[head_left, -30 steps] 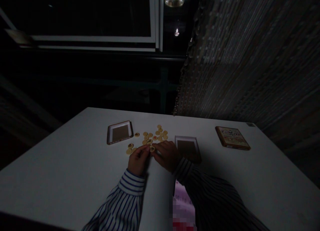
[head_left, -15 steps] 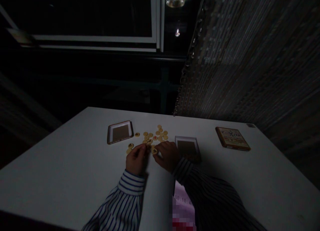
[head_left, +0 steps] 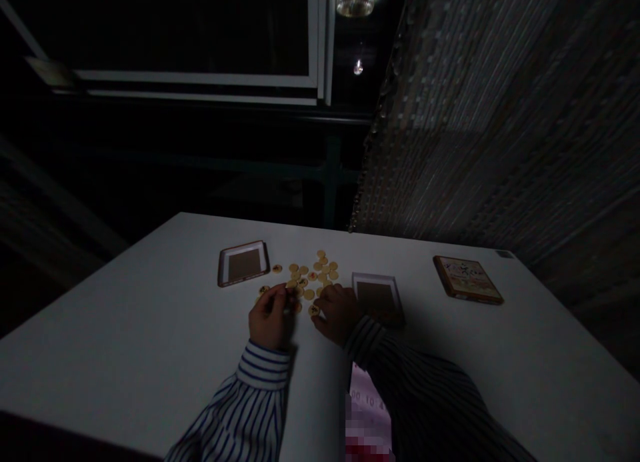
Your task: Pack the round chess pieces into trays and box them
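Note:
Round pale-wood xiangqi pieces point(head_left: 309, 294) lie in a loose cluster on the white table, some showing black characters and one a red character point(head_left: 313, 276). At the near right of the cluster, my right hand point(head_left: 339, 310) is closed with thumb and fingers on a xiangqi piece point(head_left: 314, 310) bearing a black character. My left hand point(head_left: 269, 319) is at the cluster's left side, thumb and forefinger pinched together close to several pieces. What lies between those left fingertips is too dark to make out. Another black-marked piece point(head_left: 277, 269) sits apart, beyond my left hand.
An open shallow tray point(head_left: 219, 267) stands left of the pieces, and another point(head_left: 398, 302) just right of my right hand. A closed box with a printed lid point(head_left: 467, 279) lies farther right. Under my right forearm is a lit phone screen point(head_left: 367, 399). A bead curtain point(head_left: 450, 149) hangs behind.
My right hand has shifted slightly right and nearer to me with its piece, away from my left hand. A gap between the hands now shows more pieces. The view has moved slightly.

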Motion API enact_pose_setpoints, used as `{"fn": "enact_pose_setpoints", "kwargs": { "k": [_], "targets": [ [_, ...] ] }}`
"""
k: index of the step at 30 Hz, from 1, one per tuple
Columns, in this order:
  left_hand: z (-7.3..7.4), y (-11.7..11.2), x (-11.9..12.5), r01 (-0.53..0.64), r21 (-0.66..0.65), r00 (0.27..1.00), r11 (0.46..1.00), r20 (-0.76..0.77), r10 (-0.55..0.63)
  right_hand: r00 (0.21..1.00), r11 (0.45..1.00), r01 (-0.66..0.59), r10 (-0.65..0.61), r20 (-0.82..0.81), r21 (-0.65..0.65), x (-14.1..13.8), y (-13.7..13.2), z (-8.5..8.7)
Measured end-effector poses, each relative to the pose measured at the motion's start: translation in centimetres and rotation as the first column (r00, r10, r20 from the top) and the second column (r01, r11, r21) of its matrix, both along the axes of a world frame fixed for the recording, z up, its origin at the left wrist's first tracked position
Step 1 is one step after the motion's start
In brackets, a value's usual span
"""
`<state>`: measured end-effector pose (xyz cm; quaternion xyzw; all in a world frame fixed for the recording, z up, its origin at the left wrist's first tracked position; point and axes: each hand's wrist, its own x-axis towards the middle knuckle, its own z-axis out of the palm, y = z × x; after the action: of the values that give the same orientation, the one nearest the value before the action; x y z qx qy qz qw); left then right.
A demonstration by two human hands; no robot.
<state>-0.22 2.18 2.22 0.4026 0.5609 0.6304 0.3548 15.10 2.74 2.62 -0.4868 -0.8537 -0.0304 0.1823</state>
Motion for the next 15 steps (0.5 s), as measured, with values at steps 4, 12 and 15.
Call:
{"fn": "enact_pose_setpoints", "kwargs": {
  "k": [4,12,15],
  "targets": [
    [-0.05,0.02,-0.04,-0.008,-0.011,1.0,1.0,-0.03,0.008,1.0,0.999,0.008,-0.008,0.022,-0.038,0.04,-0.05,0.09],
    [-0.08,-0.02,0.12,-0.03,-0.001,0.999,1.0,0.046,0.03,1.0,1.0,0.018,-0.018,-0.016,-0.004,-0.1,-0.29,0.62],
    [0.18,-0.09,0.15,-0.03,-0.004,0.996,1.0,0.083,0.03,0.999,1.0,0.015,-0.014,-0.051,0.026,-0.09,-0.26,0.77]
  ]
}}
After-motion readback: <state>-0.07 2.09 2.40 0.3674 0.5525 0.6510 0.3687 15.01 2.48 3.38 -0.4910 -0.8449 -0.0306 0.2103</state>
